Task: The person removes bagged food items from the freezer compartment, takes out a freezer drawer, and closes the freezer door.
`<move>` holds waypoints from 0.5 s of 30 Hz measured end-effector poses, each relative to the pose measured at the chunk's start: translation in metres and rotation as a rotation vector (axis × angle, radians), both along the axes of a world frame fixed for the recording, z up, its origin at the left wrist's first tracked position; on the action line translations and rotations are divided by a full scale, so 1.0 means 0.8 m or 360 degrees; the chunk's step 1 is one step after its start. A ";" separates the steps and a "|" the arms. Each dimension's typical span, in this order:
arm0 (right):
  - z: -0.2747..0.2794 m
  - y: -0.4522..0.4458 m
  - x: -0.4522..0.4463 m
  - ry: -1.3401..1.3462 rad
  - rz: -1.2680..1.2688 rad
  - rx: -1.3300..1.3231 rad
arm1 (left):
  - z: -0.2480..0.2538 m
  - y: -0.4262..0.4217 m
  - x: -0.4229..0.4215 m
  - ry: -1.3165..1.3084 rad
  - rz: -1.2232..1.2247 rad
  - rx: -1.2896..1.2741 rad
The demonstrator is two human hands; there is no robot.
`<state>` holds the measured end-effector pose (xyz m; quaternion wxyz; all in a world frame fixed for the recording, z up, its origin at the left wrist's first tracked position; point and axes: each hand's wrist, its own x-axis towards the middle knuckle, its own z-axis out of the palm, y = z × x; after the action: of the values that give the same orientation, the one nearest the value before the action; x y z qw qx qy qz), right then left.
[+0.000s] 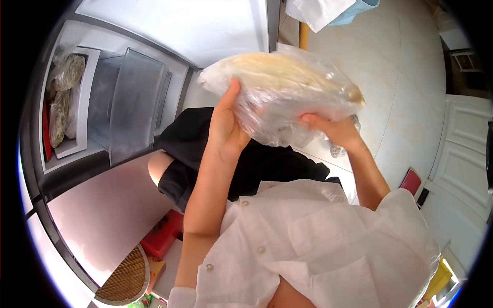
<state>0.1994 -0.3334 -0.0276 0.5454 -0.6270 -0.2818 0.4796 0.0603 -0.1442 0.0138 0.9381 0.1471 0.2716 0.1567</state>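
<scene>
A clear plastic bag [287, 87] with pale yellow, elongated contents is held up in front of me, above my lap. My left hand [227, 123] grips its left side, thumb up along the film and the other fingers mostly hidden behind it. On the lower right, my right hand [334, 129] is closed on the bag, its thumb pressed into the plastic. What exactly the contents are, I cannot make out. Below the right hand hangs a crumpled bit of clear plastic [339, 150].
At left stands an open freezer compartment with a translucent drawer front [136, 102] and a white drawer [77, 146] holding bagged food [62, 108]. An open white door [179, 31] is above it. A red box [163, 233] and woven round tray [123, 277] sit lower left. Tiled floor [400, 118] lies right.
</scene>
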 end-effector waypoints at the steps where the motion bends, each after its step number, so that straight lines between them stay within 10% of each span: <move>1: -0.004 -0.001 0.008 -0.0031 0.0020 -0.0060 | 0.003 0.001 -0.001 0.0046 -0.0053 0.0005; 9: 0.000 0.028 0.138 0.0023 0.0757 -0.0180 | -0.017 0.005 -0.007 0.0304 -0.0419 0.0287; 15: 0.060 0.058 0.116 -0.0036 0.0409 -0.0332 | -0.038 0.018 0.006 0.0287 -0.0350 0.0623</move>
<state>0.2919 -0.2868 0.0208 0.4083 -0.6443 -0.3144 0.5651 0.0652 -0.1294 -0.0169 0.8750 0.3683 0.3011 0.0897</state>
